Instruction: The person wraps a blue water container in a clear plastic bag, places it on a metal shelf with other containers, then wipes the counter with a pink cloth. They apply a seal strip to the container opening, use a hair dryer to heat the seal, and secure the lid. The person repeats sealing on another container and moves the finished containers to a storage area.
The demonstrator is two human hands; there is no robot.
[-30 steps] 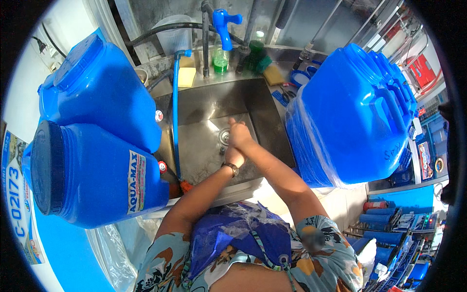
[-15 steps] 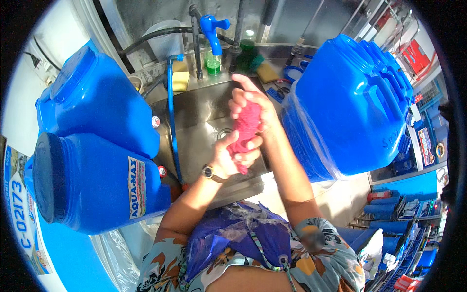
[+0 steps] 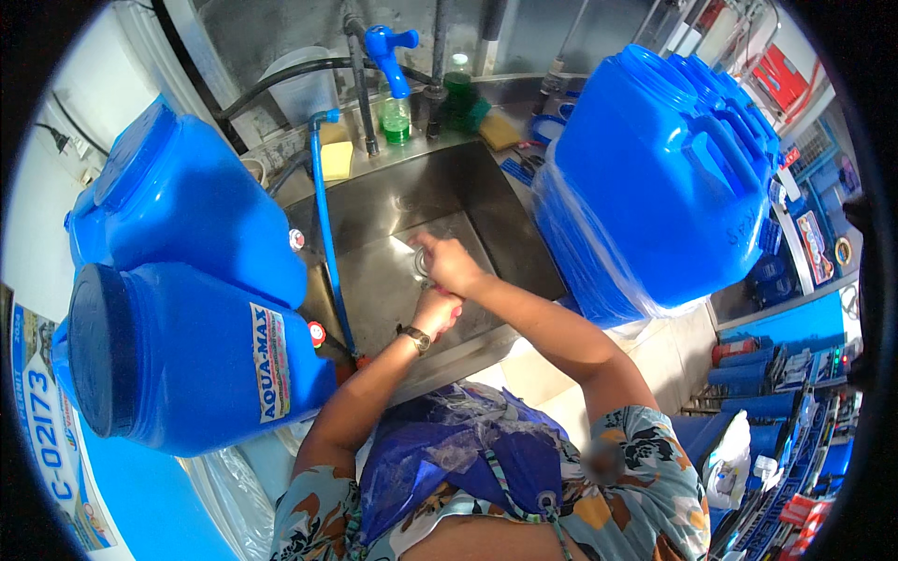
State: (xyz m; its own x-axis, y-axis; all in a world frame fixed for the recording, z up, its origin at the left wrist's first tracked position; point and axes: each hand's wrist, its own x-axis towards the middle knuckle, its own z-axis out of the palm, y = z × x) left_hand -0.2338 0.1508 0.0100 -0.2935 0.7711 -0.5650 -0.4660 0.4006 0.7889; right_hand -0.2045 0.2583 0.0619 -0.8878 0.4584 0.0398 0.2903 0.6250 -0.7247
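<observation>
Over the steel sink (image 3: 496,192), both hands are closed on a pink-red cloth (image 3: 457,305), which is almost wholly hidden in them. Only a small bit of it shows between the hands. My left hand (image 3: 434,310), with a watch on its wrist, grips the nearer end. Just beyond it my right hand (image 3: 451,266) is turned over, its back upward, one finger reaching out toward the drain. The two hands touch.
A blue tap (image 3: 385,58) rises behind the sink, and a blue hose (image 3: 329,234) runs along its left side. Large blue jugs (image 3: 187,355) stand left, with another blue jug (image 3: 669,187) right. A yellow sponge (image 3: 337,161) and green bottle (image 3: 396,122) sit on the back ledge.
My hands have lowered toward the drain, still gripping the cloth. The right hand has turned over and swung left, so the cloth, in plain view before, is now mostly covered.
</observation>
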